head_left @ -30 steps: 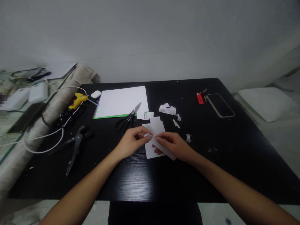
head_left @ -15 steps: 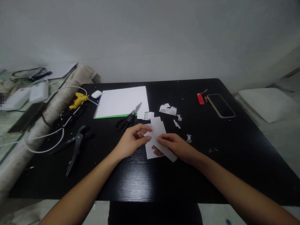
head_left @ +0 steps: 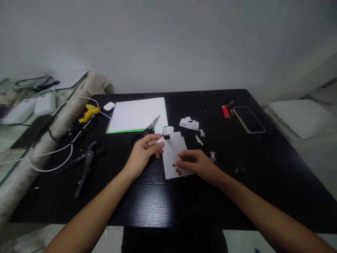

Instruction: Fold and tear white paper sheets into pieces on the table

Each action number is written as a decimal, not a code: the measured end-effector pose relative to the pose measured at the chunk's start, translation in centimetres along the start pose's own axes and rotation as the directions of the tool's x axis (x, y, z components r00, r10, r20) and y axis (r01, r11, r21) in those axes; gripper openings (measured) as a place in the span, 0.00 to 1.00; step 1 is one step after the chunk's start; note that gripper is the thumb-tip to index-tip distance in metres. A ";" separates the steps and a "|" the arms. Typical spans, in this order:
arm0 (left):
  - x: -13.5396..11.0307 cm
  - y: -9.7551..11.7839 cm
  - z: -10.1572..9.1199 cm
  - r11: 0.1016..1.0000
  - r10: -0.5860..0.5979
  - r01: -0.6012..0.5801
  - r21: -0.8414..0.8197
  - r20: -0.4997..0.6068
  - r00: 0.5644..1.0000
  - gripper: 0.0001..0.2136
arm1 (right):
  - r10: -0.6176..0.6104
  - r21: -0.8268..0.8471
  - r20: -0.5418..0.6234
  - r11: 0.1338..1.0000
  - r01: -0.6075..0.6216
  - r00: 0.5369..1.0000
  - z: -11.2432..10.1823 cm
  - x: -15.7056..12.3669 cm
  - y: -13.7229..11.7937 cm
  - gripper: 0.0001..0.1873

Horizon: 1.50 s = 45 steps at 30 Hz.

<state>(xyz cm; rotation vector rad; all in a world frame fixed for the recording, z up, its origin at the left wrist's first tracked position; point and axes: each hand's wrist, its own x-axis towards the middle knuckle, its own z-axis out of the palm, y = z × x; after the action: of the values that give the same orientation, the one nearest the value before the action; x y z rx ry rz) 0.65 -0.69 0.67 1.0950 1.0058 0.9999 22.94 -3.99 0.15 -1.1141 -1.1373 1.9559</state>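
My left hand (head_left: pixel 144 151) pinches the upper left corner of a white paper strip (head_left: pixel 170 151) between thumb and fingers. My right hand (head_left: pixel 196 163) grips the lower right end of that strip, its thumb on top and some fingertips showing beneath. Under the strip a larger white paper piece (head_left: pixel 170 170) lies on the black table. Just beyond my left hand are scissors (head_left: pixel 150 128), their handles partly hidden by it. Small folded paper pieces (head_left: pixel 189 123) sit past my right hand, with cut scraps (head_left: pixel 199 140) nearby.
White sheets (head_left: pixel 139 112) over green and purple ones lie at the back. To the left are pliers (head_left: pixel 88 154), a yellow glue gun (head_left: pixel 90 113), a white cable (head_left: pixel 71 154) and a white earbud case (head_left: pixel 109 106). A red lighter (head_left: pixel 225 111) and a phone (head_left: pixel 249 119) lie right.
My left hand has shifted slightly left and up, and the strip now slants from its fingers down to my right hand. My right hand stays nearly in place.
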 end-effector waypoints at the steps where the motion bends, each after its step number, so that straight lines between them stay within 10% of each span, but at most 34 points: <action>1: -0.1 0.0 0.1 1.000 -0.014 0.013 0.018 0.038 0.999 0.11 | -0.024 -0.013 -0.016 1.000 0.024 1.000 0.1 0.0 0.0 0.16; 11: -0.6 0.3 0.2 0.988 0.067 -0.099 0.118 0.249 0.966 0.03 | -0.348 -0.219 -0.269 0.930 0.295 0.898 -0.5 0.4 0.1 0.19; 14: -0.6 0.2 -0.1 0.949 0.189 -0.245 0.201 0.262 0.947 0.05 | -0.214 0.050 -0.381 0.967 0.251 0.899 -0.9 0.6 -0.3 0.23; 22: -0.9 -0.3 0.1 0.728 0.422 -0.542 0.419 0.348 0.837 0.07 | -0.048 0.377 -0.141 0.921 0.098 0.989 -0.5 0.5 -0.4 0.18; 45: -1.1 -0.2 0.5 0.747 0.142 -0.417 0.517 0.489 0.861 0.15 | -0.157 0.075 -0.419 0.976 0.206 0.894 -0.6 0.8 0.0 0.21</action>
<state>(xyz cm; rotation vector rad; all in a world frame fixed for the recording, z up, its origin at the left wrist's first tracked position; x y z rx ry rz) 0.91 -1.88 0.70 1.9723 0.8214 0.6185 23.15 -3.16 -0.34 -1.2345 -0.8518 1.5268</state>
